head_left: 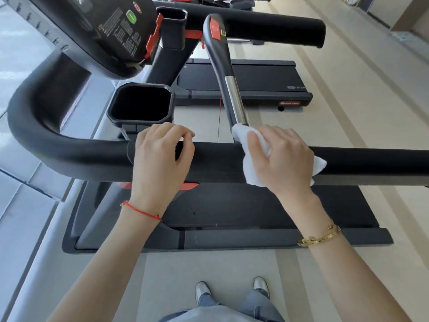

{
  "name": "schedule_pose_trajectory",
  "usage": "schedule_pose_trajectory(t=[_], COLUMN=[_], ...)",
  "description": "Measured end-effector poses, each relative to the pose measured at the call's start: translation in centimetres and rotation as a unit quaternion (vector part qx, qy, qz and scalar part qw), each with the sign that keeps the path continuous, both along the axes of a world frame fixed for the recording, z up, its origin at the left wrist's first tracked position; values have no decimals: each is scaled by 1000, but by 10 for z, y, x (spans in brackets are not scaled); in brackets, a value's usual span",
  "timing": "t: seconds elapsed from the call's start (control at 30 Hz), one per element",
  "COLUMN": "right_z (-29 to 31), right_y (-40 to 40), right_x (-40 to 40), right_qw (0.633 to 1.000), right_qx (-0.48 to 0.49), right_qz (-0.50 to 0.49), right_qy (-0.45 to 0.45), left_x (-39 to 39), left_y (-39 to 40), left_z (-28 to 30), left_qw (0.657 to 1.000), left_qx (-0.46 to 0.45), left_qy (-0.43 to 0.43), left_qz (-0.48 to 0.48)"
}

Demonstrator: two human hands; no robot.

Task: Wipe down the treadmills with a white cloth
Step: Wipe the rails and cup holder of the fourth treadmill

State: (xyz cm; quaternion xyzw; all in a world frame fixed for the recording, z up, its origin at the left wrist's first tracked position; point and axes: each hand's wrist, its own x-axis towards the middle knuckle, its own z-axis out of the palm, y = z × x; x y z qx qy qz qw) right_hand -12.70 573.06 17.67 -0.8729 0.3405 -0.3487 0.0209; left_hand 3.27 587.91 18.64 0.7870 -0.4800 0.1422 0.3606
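The right hand [282, 159] grips a white cloth [254, 166], fingers curled over it and pressing it onto the black padded handrail [216, 163] of the near treadmill [255, 238], right where the lower end of a chrome-and-grey inner handle [233, 89] meets the rail. The left hand [162, 154] rests on the same rail further left, fingers loosely curled over its top (a red string bracelet [141, 211] on that wrist, a gold bangle [319, 237] on the other), just near of a black cup holder [141, 103]. A second treadmill [243, 82] stands farther off.
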Motion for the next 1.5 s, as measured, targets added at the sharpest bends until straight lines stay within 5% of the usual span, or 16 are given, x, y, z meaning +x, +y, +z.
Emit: schedule_pose_trajectory(t=[0.17, 0.4, 0.57, 0.8, 1.1, 1.5], right_z=[5, -3, -6, -4, 0, 7], right_y=[-10, -27, -81, -120, -105, -130], right_x=[-7, -33, -94, -133, -114, -113], right_qw=[999, 999, 999, 996, 997, 990], right_qx=[6, 1, -1, 36, 40, 76], right_qz=[-47, 31, -36, -84, 45, 47], right_qy=[-3, 11, 11, 16, 53, 105], left_x=[-35, -72, -105, -143, -146, -150], left_y=[-29, -67, -100, -134, -144, -148], left_z=[1, -1, -1, -10, -26, -31], left_qw=[999, 998, 997, 999, 994, 986], left_qx=[5, 12, 17, 34, 16, -10], left_qy=[25, 47, 61, 14, -79, -107], left_qz=[-19, -32, -40, -10, 78, 130])
